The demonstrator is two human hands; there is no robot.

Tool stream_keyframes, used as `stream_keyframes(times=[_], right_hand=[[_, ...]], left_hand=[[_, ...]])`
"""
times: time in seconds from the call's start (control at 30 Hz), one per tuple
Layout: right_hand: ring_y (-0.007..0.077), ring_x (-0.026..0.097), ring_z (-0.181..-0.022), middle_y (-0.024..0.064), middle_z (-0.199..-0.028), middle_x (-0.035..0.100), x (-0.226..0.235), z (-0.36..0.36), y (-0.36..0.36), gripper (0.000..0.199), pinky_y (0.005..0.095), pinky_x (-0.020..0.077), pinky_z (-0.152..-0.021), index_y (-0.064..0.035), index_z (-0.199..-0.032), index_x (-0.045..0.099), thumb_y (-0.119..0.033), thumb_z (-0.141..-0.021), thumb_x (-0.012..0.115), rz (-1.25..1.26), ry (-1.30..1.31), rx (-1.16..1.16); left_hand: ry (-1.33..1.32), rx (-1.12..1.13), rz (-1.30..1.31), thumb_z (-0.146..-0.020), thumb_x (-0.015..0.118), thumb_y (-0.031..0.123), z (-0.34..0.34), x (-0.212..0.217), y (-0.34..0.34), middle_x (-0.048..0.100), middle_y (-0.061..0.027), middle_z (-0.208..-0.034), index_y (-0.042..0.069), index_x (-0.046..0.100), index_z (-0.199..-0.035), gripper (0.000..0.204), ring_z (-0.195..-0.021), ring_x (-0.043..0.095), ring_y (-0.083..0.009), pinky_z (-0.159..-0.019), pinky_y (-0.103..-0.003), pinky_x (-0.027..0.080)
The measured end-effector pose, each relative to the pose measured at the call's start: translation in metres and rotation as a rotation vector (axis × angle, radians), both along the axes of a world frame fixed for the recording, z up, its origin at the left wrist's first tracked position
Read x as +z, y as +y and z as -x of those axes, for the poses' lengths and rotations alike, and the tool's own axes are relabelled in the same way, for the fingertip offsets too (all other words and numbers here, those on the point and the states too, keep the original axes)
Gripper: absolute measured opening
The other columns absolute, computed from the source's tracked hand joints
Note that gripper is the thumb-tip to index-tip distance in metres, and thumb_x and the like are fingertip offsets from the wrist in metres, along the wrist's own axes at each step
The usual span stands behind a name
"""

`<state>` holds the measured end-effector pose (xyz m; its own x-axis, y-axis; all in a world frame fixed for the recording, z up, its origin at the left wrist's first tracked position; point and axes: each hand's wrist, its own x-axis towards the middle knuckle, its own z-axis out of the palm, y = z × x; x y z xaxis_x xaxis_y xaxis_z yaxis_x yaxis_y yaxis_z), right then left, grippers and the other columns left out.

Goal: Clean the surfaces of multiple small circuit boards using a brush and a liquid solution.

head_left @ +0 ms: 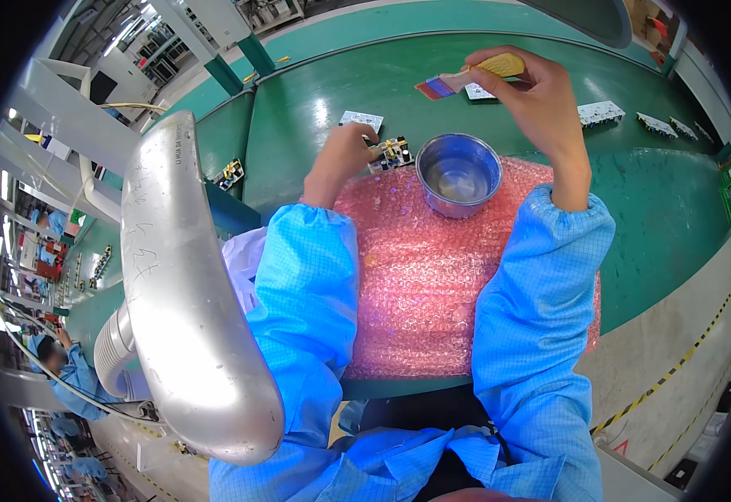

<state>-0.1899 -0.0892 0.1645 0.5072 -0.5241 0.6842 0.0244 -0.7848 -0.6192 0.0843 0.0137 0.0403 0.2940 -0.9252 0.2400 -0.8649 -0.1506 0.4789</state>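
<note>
My right hand is raised over the far side of the bench and grips a flat paintbrush by its yellow handle. Its reddish bristles point left. Lower down, my left hand has its fingers closed at the left edge of a small circuit board with black and yellow components. Just right of that board, a round metal bowl with some liquid in it stands on pink bubble wrap. Another board, with a pale flat face, lies beyond my left hand.
Several more circuit boards lie in a row along the green bench to the right. A big silver duct hood stands close beside my left arm. One board lies left of the bench divider. Another person sits far left.
</note>
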Motion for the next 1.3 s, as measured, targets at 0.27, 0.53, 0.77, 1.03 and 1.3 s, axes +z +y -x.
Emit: stream_keyframes(times=[0.27,0.53,0.77,1.03,1.3], right_hand=[[0.0074,0.061,-0.079,0.0023,-0.089,0.071,0.002,0.000,0.001,0.017,0.0227,0.0490,-0.072,-0.0046,-0.103,0.070,-0.013,-0.088,0.069,-0.023,0.047,0.018],[0.0085,0.062,-0.080,0.0037,-0.090,0.071,0.001,0.007,-0.004,0.017,0.0239,0.0497,-0.073,-0.0047,-0.102,0.070,-0.013,-0.088,0.069,-0.015,0.050,0.002],[0.0086,0.062,-0.080,0.0036,-0.089,0.071,0.002,0.014,-0.005,0.017,0.0237,0.0495,-0.073,-0.0041,-0.102,0.070,-0.013,-0.088,0.068,-0.042,0.085,-0.025],[0.0088,0.062,-0.078,0.0034,-0.088,0.070,0.003,0.019,-0.006,0.017,0.0235,0.0495,-0.072,-0.0037,-0.102,0.070,-0.014,-0.089,0.068,-0.047,0.163,-0.053],[0.0096,0.061,-0.078,0.0035,-0.086,0.067,0.006,0.016,-0.004,0.019,0.0241,0.0489,-0.073,-0.0034,-0.099,0.069,-0.017,-0.086,0.071,-0.091,0.252,0.016]], left_hand=[[-0.123,0.152,-0.092,-0.074,0.074,0.032,0.037,-0.008,-0.003,0.067,-0.0237,-0.087,0.001,0.064,-0.090,0.036,-0.085,0.065,-0.0398,-0.076,-0.048,0.051],[-0.094,0.254,-0.193,-0.071,0.073,0.021,-0.004,-0.001,0.014,0.068,-0.0237,-0.091,0.003,0.069,-0.096,0.031,-0.087,0.067,-0.0394,-0.078,-0.045,0.053],[-0.048,0.331,-0.346,-0.069,0.075,0.024,0.010,0.012,0.008,0.068,-0.0246,-0.098,0.001,0.069,-0.094,0.035,-0.093,0.066,-0.0403,-0.082,-0.044,0.053],[-0.053,0.288,-0.339,-0.051,0.088,0.021,0.021,0.008,0.005,0.067,-0.0256,-0.099,-0.002,0.065,-0.099,0.058,-0.096,0.064,-0.0414,-0.085,-0.045,0.054],[-0.008,0.274,-0.265,-0.055,0.087,0.024,0.012,0.012,0.013,0.068,-0.0244,-0.094,-0.003,0.068,-0.092,0.049,-0.089,0.067,-0.0390,-0.079,-0.043,0.054]])
